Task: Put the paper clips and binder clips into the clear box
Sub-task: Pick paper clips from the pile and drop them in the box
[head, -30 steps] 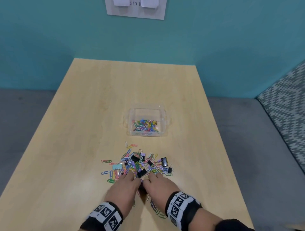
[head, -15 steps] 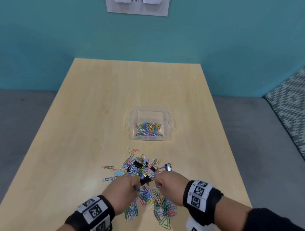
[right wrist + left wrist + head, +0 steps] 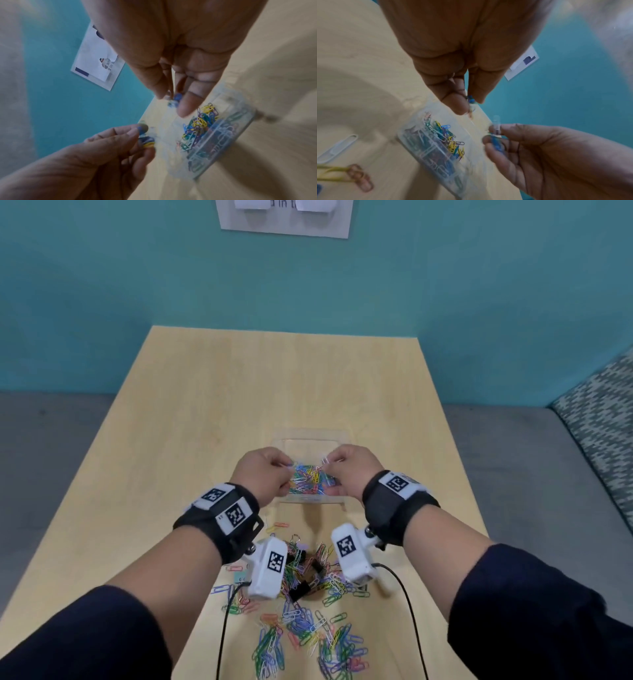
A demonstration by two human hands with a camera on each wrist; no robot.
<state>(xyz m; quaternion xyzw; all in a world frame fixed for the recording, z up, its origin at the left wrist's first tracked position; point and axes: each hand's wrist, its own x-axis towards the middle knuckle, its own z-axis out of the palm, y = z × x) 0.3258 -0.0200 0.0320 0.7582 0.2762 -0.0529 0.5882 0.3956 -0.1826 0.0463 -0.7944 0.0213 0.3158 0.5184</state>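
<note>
The clear box (image 3: 310, 437) stands mid-table and holds several coloured paper clips (image 3: 310, 479). Both hands hover just over its near half. My left hand (image 3: 286, 470) pinches a few paper clips, a blue one showing between its fingertips (image 3: 460, 106) in the left wrist view. My right hand (image 3: 330, 465) pinches a blue and a white paper clip (image 3: 495, 134). The right wrist view shows the right hand (image 3: 173, 102) above the box (image 3: 240, 121). A pile of paper clips (image 3: 308, 635) and black binder clips (image 3: 299, 590) lies on the table nearer me.
The wooden table (image 3: 205, 405) runs to a teal wall with a paper sign (image 3: 284, 217). A grey seat lies on both sides, with a patterned cushion (image 3: 603, 419) at the right. Thin black cables (image 3: 407, 604) hang from the wrist cameras over the pile.
Both hands rose from the loose pile near the front edge and moved forward to above the box, carrying pinched paper clips.
</note>
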